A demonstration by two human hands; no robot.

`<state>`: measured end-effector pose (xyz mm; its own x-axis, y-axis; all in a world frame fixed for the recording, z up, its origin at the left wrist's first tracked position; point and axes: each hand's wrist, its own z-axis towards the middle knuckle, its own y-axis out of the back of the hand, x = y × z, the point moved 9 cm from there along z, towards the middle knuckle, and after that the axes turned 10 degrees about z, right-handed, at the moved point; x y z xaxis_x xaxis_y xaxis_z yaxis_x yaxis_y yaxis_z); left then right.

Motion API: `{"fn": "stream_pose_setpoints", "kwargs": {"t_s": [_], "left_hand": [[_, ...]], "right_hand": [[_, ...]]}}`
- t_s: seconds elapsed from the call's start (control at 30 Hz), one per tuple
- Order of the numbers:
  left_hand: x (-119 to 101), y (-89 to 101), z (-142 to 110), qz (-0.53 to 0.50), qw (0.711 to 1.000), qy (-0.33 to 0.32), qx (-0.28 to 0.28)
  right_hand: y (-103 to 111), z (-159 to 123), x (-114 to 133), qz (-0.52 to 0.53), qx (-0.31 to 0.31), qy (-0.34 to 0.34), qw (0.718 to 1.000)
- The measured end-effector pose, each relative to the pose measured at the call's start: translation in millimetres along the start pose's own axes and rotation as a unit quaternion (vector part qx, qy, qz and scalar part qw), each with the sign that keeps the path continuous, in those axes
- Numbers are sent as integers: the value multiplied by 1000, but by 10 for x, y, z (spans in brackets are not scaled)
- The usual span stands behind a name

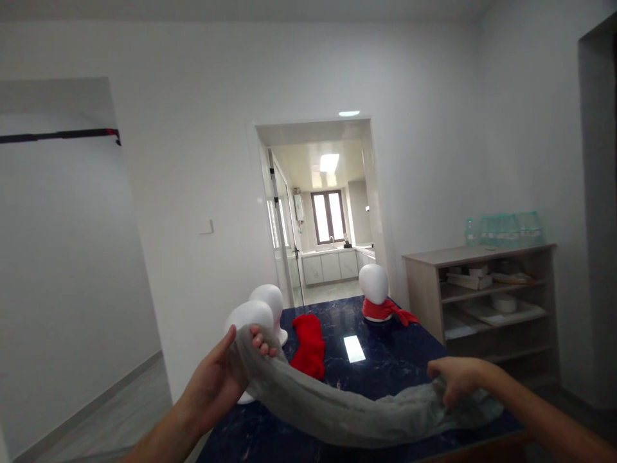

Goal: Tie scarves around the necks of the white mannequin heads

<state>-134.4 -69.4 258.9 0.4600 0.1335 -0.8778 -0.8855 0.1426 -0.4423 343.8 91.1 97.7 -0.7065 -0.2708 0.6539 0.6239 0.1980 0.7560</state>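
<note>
A long grey scarf (pixel 337 411) stretches between both hands above a dark blue marble table (pixel 385 360). My left hand (pixel 216 379) grips one end, raised beside a white foam mannequin head (pixel 248 318). My right hand (pixel 456 379) clutches the other end low over the table's right side. A second white head (pixel 270 302) stands just behind the first. A third white head (pixel 373 286) at the far end wears a red scarf (pixel 388 313) round its neck. Another red scarf (pixel 308 347) lies bunched on the table.
A wooden shelf unit (pixel 482 302) with boxes, a bowl and water bottles on top stands at the right wall. An open doorway (pixel 322 212) behind the table leads to a kitchen. Bare floor lies to the left.
</note>
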Motion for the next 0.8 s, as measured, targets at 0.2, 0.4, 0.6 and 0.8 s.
{"fn": "stream_pose_setpoints", "kwargs": {"t_s": [0.2,0.4,0.6,0.8], "left_hand": [[10,-292,-43,76,993,-14,84],[220,-859,-136,119,977,-18,176],[345,-943,-151,211,962,-8,175],[277,943,174,573,810,109,-65]], "right_hand": [[-893,-374,1447,194,56,169,965],[-1558,-435,2968,392,31,280,876],[-1752,-211,3299,568,170,226,773],[-1009,147,1907,697,180,55,692]]}}
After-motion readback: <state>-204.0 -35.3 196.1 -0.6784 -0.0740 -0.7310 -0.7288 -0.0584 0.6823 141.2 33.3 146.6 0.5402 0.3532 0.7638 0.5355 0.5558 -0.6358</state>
